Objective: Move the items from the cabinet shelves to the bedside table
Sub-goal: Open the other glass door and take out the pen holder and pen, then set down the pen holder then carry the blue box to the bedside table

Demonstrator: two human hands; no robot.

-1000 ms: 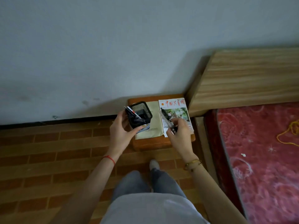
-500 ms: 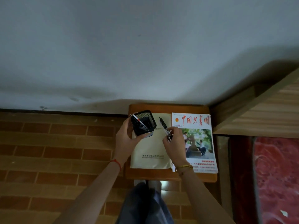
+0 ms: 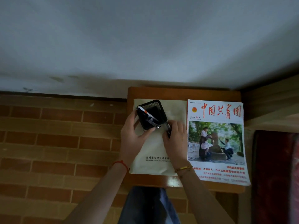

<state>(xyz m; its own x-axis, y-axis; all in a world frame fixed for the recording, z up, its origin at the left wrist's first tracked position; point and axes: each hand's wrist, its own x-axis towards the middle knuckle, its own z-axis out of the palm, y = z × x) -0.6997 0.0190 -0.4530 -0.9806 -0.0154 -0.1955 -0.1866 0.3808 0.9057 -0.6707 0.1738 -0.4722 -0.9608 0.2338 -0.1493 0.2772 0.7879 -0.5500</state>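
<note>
- The black wire-mesh pen holder (image 3: 151, 114) has come down from mid-air onto the pale paper folder (image 3: 155, 152) on the brown wooden bedside surface (image 3: 210, 93).
- The left hand (image 3: 131, 139) grips the holder's side; the right hand (image 3: 175, 138) pinches a dark pen (image 3: 168, 129) in its fingers beside the holder.
- Risk: the light holder looks tilted and could tip if let go, spilling its pens.
- Count: one holder, one folder, one red-titled magazine (image 3: 216, 141), at least two pens.
</note>
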